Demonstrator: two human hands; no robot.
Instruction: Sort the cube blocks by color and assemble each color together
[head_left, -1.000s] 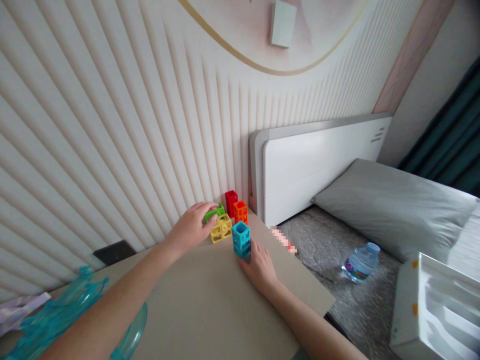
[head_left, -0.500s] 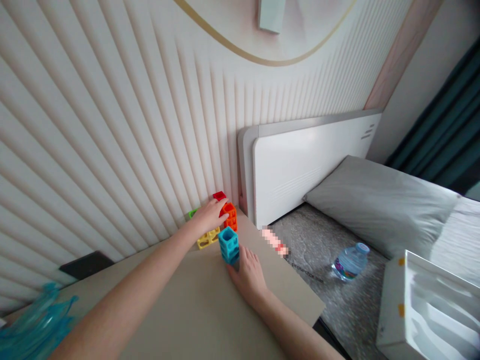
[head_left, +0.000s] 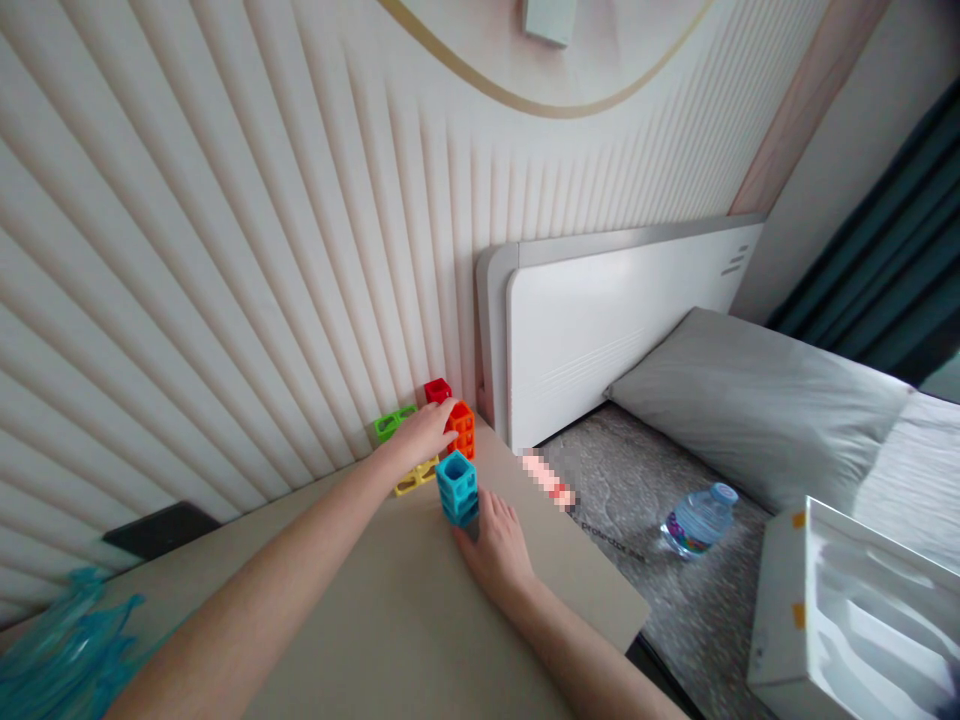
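My left hand (head_left: 421, 437) reaches over a low yellow block piece (head_left: 417, 478), with thumb and fingertips closed on the left side of an upright orange block (head_left: 464, 432) with holes in its sides. Behind that hand a red block (head_left: 437, 390) shows its top, and a green block (head_left: 393, 424) lies against the wall side. A blue hollow block stack (head_left: 457, 488) stands upright at the front of the group. My right hand (head_left: 499, 545) rests low on the tabletop, thumb and index finger about the base of the blue stack. The left palm hides part of the yellow and red pieces.
The beige tabletop (head_left: 360, 600) meets a ribbed wall. At its left are a dark flat panel (head_left: 159, 530) and crumpled blue plastic (head_left: 71, 640). Off the right edge, a bed holds a water bottle (head_left: 701, 520), a white box (head_left: 784, 610) and a grey pillow (head_left: 757, 400).
The view has shifted slightly. My left hand has moved a little, and more of the green block shows behind it. My right hand stays beside the blue stack.
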